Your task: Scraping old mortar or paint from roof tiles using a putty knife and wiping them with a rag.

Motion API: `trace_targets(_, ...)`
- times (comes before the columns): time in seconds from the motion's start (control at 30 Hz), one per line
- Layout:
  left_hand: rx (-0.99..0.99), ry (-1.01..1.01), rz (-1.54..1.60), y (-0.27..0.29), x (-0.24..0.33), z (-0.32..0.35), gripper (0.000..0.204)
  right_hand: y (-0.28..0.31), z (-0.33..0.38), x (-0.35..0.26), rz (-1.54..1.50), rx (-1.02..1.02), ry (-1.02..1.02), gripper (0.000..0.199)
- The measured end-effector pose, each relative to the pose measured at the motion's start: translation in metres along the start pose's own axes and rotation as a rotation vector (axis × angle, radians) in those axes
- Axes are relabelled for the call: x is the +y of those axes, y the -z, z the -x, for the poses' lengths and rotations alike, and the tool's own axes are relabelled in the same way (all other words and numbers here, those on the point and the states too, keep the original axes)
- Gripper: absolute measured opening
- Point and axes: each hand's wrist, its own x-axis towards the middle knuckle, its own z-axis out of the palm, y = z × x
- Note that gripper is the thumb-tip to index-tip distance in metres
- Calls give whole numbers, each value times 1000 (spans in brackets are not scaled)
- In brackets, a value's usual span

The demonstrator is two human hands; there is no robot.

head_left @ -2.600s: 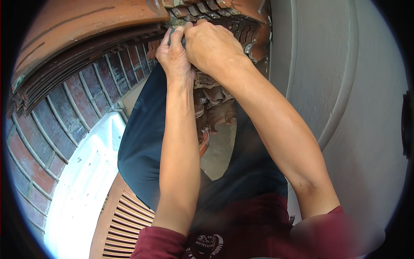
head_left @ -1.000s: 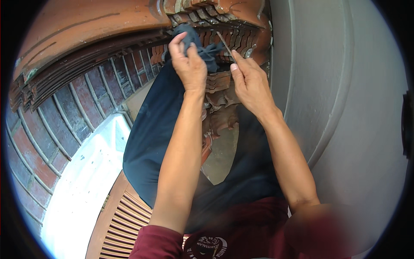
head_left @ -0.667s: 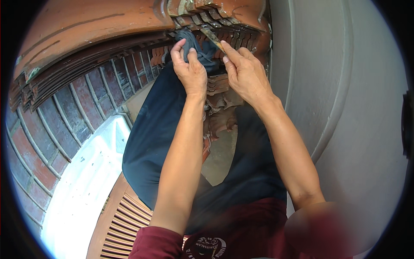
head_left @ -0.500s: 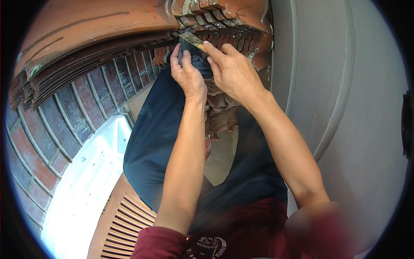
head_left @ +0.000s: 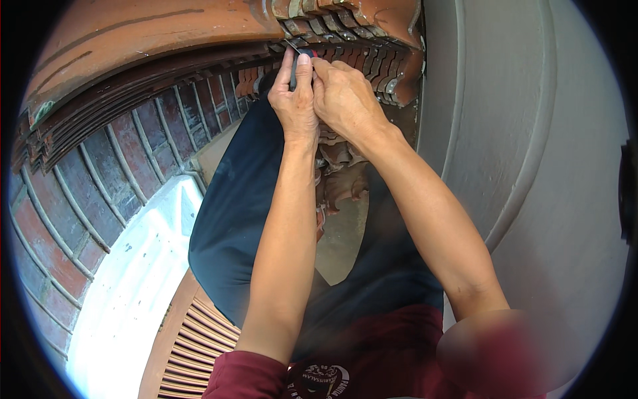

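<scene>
My right hand (head_left: pixel 349 96) is closed around a putty knife (head_left: pixel 312 53), whose red and dark handle end shows by the fingertips. Its thin blade (head_left: pixel 291 44) points up and left, seen nearly edge-on. Close beside it, my left hand (head_left: pixel 294 100) has thumb and fingers raised around a dark grey cloth (head_left: pixel 293 80), a strip of which shows between them. The left fingertips are at the blade, and the two hands touch or nearly touch. Just beyond them are the edges of stacked orange clay roof tiles (head_left: pixel 332 26).
Long curved tiles (head_left: pixel 153 30) are stacked at the far left over a brick-patterned wall (head_left: pixel 119 159). A white moulded piece (head_left: pixel 139 259) and a brown slatted panel (head_left: pixel 193 339) are at the lower left. A grey wall (head_left: pixel 485 120) rises close on my right.
My right hand has moved slightly up and left, closer to the left hand. The blade has turned from showing its flat face to nearly edge-on. Less of the grey cloth shows now.
</scene>
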Motion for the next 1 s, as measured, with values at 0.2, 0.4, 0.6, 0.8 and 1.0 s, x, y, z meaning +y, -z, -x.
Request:
trace_targets(0.2,31,-118,-172,-6,-10,2,57,5,-1,17,-84,-3,46,25)
trace_targets(0.4,60,-247,-299,-7,-15,1,57,8,-6,28,-108,-48,88,24)
trace_targets(0.6,67,-196,-289,-6,-13,-3,56,6,-10,25,-64,-22,90,25)
trace_targets(0.8,57,-180,-218,-5,-17,-5,55,9,-15,17,-46,-101,-2,29)
trace_targets(1.0,21,11,195,-3,-9,-9,52,19,-29,-17,179,-231,-121,27)
